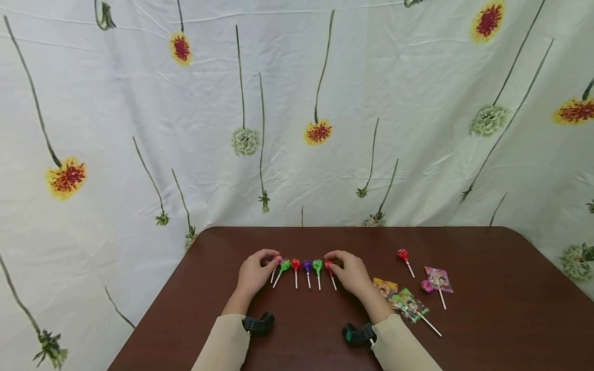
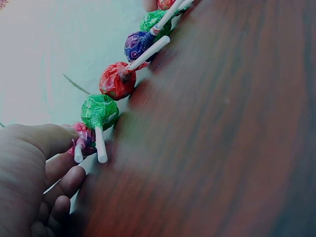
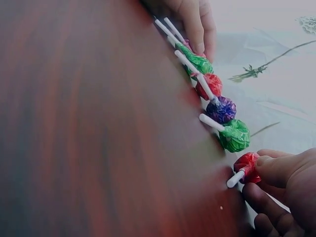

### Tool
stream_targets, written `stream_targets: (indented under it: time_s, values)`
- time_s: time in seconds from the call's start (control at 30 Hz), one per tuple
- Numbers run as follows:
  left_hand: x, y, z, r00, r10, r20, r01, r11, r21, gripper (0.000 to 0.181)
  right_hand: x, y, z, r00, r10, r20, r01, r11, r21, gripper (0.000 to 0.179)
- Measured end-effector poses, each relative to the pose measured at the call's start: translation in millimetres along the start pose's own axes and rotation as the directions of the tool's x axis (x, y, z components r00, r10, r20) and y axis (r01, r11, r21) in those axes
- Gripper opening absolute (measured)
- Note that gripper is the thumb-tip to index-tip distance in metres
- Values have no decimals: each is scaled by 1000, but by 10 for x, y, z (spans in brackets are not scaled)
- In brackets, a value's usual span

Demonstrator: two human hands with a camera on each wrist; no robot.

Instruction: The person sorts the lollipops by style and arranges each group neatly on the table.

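Note:
Several wrapped lollipops lie side by side in a row on the table, sticks toward the person. My left hand (image 1: 252, 270) pinches the pink lollipop (image 2: 84, 138) at the row's left end between thumb and fingers. Beside it come a green lollipop (image 2: 99, 111), a red lollipop (image 2: 117, 81), a purple lollipop (image 3: 221, 109) and a second green lollipop (image 3: 235, 136). At the right end my right hand (image 1: 351, 272) pinches another red lollipop (image 3: 248, 165) by its head, a small gap from the green one.
On the brown table (image 1: 297, 330), right of the right hand, lie a loose red lollipop (image 1: 402, 254), a pink lollipop (image 1: 426, 286) by a pink packet (image 1: 440, 279), a yellow packet (image 1: 385, 287) and a green packet (image 1: 409, 304). A flowered cloth (image 1: 287, 175) hangs behind.

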State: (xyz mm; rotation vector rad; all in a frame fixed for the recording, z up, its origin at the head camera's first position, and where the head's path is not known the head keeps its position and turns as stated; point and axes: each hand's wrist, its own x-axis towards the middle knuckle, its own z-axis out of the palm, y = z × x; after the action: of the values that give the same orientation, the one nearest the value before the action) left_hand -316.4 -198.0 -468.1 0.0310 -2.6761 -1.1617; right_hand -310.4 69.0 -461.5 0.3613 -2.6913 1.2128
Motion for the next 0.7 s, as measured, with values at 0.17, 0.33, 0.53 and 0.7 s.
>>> stream_targets:
  time_s: [0.17, 0.33, 0.53, 0.7]
  values:
    - [0, -7, 4, 1000, 2, -1, -2, 1000, -1, 20, -15, -18, 13, 1000, -16, -9, 16, 1000, -3, 19]
    - [1, -6, 3, 1000, 6, -2, -6, 1000, -2, 20, -22, -18, 20, 1000, -27, -7, 27, 1000, 15, 20]
    - [1, -4, 1, 1000, 5, -2, -5, 1000, -4, 20, -21, -10, 26, 999, -44, -9, 45, 999, 29, 19]
    - [1, 0, -1, 1000, 7, 0, -7, 1000, -3, 20, -20, -7, 22, 999, -49, -18, 50, 998, 39, 20]
